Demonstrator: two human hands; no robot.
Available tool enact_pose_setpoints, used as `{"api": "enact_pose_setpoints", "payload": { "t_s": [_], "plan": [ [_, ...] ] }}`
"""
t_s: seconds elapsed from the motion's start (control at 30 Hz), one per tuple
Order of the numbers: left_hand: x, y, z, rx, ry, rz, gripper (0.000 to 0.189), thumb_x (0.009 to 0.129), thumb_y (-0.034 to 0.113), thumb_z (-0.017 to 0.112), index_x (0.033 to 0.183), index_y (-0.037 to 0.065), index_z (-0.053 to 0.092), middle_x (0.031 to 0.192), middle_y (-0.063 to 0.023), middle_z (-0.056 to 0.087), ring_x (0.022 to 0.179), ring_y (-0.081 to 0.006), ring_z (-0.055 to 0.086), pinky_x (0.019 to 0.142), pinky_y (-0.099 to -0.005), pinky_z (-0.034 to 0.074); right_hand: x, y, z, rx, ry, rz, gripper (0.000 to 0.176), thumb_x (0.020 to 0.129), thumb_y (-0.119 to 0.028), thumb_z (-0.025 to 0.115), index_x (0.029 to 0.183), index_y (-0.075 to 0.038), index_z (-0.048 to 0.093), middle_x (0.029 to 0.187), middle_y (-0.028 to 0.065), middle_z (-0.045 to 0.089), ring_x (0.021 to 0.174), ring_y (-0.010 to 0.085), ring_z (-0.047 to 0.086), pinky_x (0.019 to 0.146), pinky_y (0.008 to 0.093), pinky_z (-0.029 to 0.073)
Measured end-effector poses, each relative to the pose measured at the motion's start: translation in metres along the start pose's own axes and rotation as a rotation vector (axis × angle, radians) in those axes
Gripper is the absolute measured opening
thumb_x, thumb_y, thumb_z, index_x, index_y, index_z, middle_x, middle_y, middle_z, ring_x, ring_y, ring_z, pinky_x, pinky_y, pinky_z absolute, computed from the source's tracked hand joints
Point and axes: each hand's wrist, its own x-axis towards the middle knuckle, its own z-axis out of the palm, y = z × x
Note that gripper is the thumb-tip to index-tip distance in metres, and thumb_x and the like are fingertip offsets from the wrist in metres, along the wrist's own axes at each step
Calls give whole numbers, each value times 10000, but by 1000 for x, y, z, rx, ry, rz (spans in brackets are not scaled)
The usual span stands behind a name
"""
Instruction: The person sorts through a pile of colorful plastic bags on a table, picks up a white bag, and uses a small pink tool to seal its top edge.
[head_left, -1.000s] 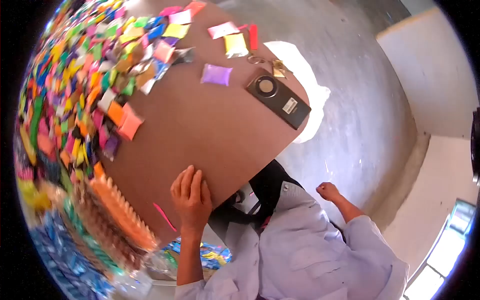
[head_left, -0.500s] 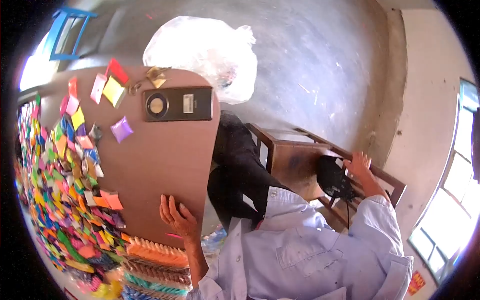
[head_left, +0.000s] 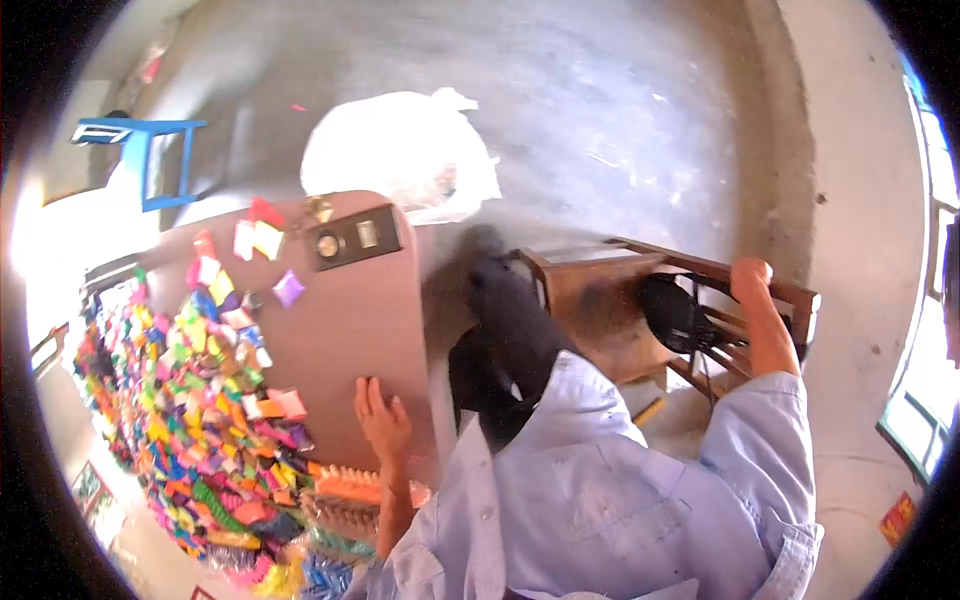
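My left hand [head_left: 384, 420] lies palm down on the brown tabletop [head_left: 335, 335], fingers stretched out and nothing under them that I can see. To its left spreads a big heap of small colourful packets [head_left: 215, 400]. Over on the right, my right hand [head_left: 751, 277] is wrapped round the top rail of a wooden chair [head_left: 600, 300]. A black bag or cap-like item [head_left: 668, 312] hangs against the chair's slats, close to that hand. A dark rectangular device with a round dial [head_left: 355, 238] rests near the table's far end.
Beyond the table, a white plastic sack [head_left: 395, 150] stands on the concrete floor [head_left: 580, 120]. A blue stool or frame [head_left: 160, 165] is at the far left. Bundled orange strips [head_left: 360, 487] lie at the table's near edge. A wall [head_left: 850, 220] with windows runs along the right.
The head view has shifted, so the table and sack appear lower. My right hand has closed round the chair rail, its fingers less spread. My left hand stays on the tabletop.
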Motion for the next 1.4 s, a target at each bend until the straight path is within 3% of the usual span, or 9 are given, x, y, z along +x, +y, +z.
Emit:
{"api": "enact_pose_setpoints", "payload": {
  "t_s": [0.17,0.3,0.4,0.57,0.63,0.73,0.87,0.97,1.4],
  "plan": [
    [-14,10,-8,0,-110,-15,466,970,140,616,1392,-34,525,1459,-281,500,1352,-470,482,1139,-532,411,12,20,8,-102,-137,-162,311,856,-294,781,1145,-181,804,1221,64,764,1110,273,737,870,458,619],
    [-5,72,-47,-46,-206,-148,388,963,113,602,1331,-10,579,1441,-285,536,1315,-448,536,1106,-502,455,39,50,42,-47,-26,-217,392,719,-229,808,1098,-129,803,1212,127,751,1197,283,692,971,404,583],
    [10,100,-42,-85,-238,-138,314,983,115,578,1276,3,602,1312,-271,625,1193,-438,627,1005,-486,528,30,53,26,-80,-166,-280,371,824,-339,755,1135,-142,797,1230,88,755,1169,265,712,942,400,591],
    [96,171,3,-16,-716,-160,312,985,220,613,1246,48,630,1182,-210,691,1071,-426,683,898,-519,556,56,62,61,-36,-198,-470,413,803,-329,739,1143,-99,786,1165,126,761,1140,289,718,949,405,585],
    [126,153,60,-158,-568,81,312,988,263,637,1202,42,684,1168,-212,714,1100,-421,680,923,-508,554,60,62,63,86,-280,-466,456,761,-266,746,1162,-50,752,1248,181,714,1154,320,707,947,454,594],
    [243,269,12,-142,-650,79,278,971,254,643,1168,60,677,1112,-210,721,1020,-417,696,877,-514,565,40,66,26,256,-370,-416,530,781,-273,738,1223,16,693,1292,223,669,1174,333,696,977,439,584],
    [319,309,-17,-334,-490,-94,226,952,208,689,1135,77,708,1033,-190,740,926,-368,724,793,-430,568,51,80,-4,220,-405,-499,470,808,-255,739,1170,40,697,1225,207,684,1167,367,694,971,412,582],
    [349,322,-48,-161,-590,-162,248,969,260,638,1107,64,700,1012,-209,731,976,-403,708,831,-501,561,77,94,-29,201,-436,-529,639,764,-335,794,1256,49,658,1270,218,669,1187,329,691,978,408,584],
    [356,318,-29,-57,-537,21,186,970,200,547,993,67,675,924,-196,731,903,-429,712,797,-557,564,116,155,-112,135,-303,-496,585,840,-388,792,1292,-36,673,1334,180,655,1218,286,679,1010,380,560]
  ]
}}
